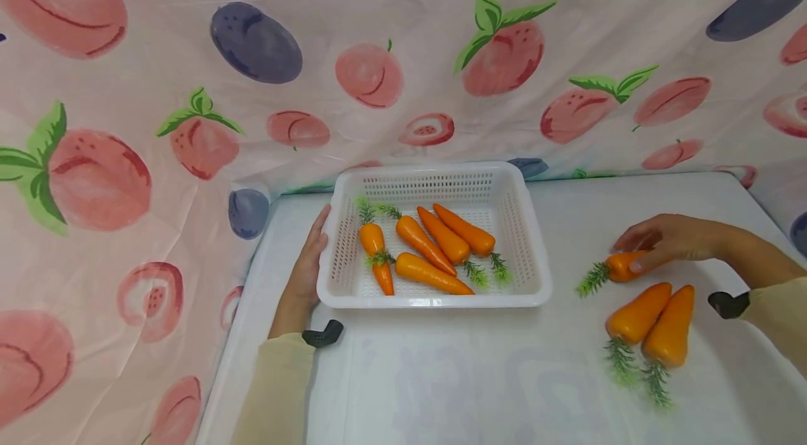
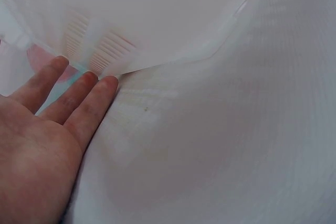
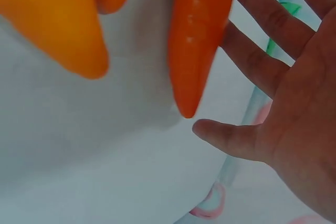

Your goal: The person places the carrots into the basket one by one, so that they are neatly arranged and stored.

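Observation:
My left hand (image 1: 307, 273) lies along the left wall of a white plastic basket (image 1: 435, 302), fingers straight; in the left wrist view its fingertips (image 2: 108, 81) are right at the basket's side. Several orange toy carrots (image 1: 435, 272) with green tops lie inside. On the right, my right hand (image 1: 684, 242) is over another toy carrot (image 1: 621, 266), whose leafy top points left. Seen from the right wrist, the fingers are spread beside this carrot (image 3: 199, 40), with the thumb apart from it near its tip.
Two more toy carrots (image 1: 670, 333) lie side by side on the white-covered table (image 1: 479, 375), just nearer than the right hand, leaves towards me. A fruit-print cloth (image 1: 353, 17) hangs behind the table and down its left side.

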Motion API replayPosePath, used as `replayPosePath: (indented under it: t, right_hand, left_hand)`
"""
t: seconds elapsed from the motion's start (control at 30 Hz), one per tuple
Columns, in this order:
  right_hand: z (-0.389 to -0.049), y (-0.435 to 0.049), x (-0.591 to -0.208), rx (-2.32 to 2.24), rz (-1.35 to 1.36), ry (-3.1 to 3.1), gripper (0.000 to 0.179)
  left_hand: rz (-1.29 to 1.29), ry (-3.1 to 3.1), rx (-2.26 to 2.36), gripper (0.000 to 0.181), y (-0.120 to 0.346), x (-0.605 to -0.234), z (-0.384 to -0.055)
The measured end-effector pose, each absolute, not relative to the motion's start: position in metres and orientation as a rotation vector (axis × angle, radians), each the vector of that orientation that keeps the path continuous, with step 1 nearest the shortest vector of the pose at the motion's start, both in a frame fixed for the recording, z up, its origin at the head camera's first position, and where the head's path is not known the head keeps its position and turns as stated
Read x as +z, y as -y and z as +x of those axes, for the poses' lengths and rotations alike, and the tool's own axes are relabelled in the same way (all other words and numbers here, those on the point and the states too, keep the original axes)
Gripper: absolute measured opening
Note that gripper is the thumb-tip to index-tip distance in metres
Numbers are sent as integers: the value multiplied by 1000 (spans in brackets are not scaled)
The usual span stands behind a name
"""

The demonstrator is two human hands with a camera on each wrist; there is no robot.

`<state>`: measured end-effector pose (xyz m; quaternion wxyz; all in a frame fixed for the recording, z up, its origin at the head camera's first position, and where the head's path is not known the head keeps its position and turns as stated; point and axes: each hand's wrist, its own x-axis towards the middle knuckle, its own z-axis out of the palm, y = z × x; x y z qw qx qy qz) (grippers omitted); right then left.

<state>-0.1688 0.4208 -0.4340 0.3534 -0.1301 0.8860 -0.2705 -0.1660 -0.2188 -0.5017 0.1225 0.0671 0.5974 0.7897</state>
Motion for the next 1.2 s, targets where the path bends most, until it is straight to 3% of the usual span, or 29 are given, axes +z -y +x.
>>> replayPosePath:
  t: [1.2]
  right_hand:
    - [-163, -417, -434, -568, -410, -2473, 39]
  left_hand:
    - [208, -1744, 2302, 58, 218, -499, -165]
